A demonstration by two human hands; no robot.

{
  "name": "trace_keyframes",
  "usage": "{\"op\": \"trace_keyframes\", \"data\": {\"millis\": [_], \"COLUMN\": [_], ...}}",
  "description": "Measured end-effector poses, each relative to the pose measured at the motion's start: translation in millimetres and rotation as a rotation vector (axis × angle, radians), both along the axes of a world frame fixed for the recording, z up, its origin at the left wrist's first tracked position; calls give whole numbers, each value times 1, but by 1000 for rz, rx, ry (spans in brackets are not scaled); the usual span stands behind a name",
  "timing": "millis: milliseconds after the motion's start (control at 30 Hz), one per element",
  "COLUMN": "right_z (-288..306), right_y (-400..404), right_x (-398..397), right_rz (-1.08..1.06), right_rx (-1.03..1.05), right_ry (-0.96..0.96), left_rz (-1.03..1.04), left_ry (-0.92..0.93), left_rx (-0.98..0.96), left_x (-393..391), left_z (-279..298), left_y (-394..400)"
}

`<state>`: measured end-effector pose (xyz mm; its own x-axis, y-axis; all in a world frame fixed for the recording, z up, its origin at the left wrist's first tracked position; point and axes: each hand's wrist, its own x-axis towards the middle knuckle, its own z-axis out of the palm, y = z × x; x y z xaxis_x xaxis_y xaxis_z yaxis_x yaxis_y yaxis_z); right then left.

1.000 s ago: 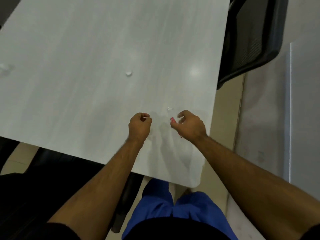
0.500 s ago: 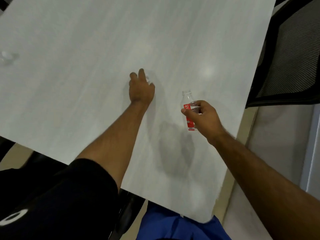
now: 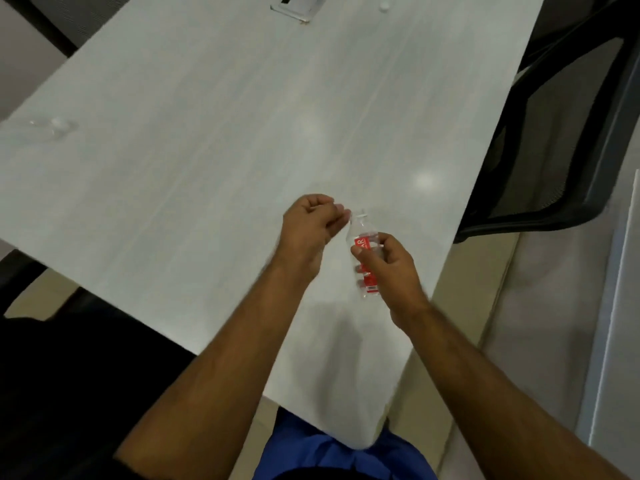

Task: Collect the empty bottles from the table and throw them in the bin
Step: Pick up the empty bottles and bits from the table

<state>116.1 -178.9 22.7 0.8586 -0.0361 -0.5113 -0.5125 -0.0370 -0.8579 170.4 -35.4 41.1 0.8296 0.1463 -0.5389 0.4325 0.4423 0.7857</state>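
Left hand (image 3: 313, 225) back from table reach, now beside bottle's (image 3: 362, 249) neck.

Right hand (image 3: 389, 268) gripped a red-labelled clear bottle (image 3: 363, 252) at centre frame; left hand (image 3: 308, 230) curled beside its neck.

The tabletop (image 3: 207, 140) is pale wood-grain laminate, smooth, with soft glossy highlights. The bottle (image 3: 363, 252) is clear, thin plastic with a glossy red label. At right, the chair (image 3: 533, 174) has a matt black mesh back. A brushed-metal plate (image 3: 298, 5) sits at the far edge.
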Motion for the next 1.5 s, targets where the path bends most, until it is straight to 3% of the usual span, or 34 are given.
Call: {"op": "trace_keyframes", "data": {"millis": [133,367,533,633,700,867,1000,1233,1333,1400,1500], "right_z": [24,54,61,63,69,95,120,154,159,158,156], "right_y": [-16,-51,-59,-49,-34,10,40,126,176,212,265], "right_x": [-32,-87,-136,-161,-178,-223,-264,-390,-460,-509,-580], "right_rz": [118,225,290,344,354,490,770,1177,1304,1303,1237], "right_rx": [63,-63,-289,-573,-585,-432,-144,393,439,260,-227], "right_ry": [-71,-237,-443,-728,-830,-801,-696,-297,-184,-363,-953], "left_rz": [41,70,327,537,666,774,775,886,940,1069,1276], "left_ry": [-55,-178,-149,-119,-106,-129,-204,-305,-301,-234,-138], "left_rx": [124,90,198,289,294,283,321,488,474,517,595], "left_x": [-55,-133,-188,-220,-241,-310,-388,-557,-641,-688,-745], "left_z": [29,78,95,106,116,141,154,180,182,177,168], "left_y": [-24,-56,-82,-88,-83,-45,-6,65,108,140,183]}}
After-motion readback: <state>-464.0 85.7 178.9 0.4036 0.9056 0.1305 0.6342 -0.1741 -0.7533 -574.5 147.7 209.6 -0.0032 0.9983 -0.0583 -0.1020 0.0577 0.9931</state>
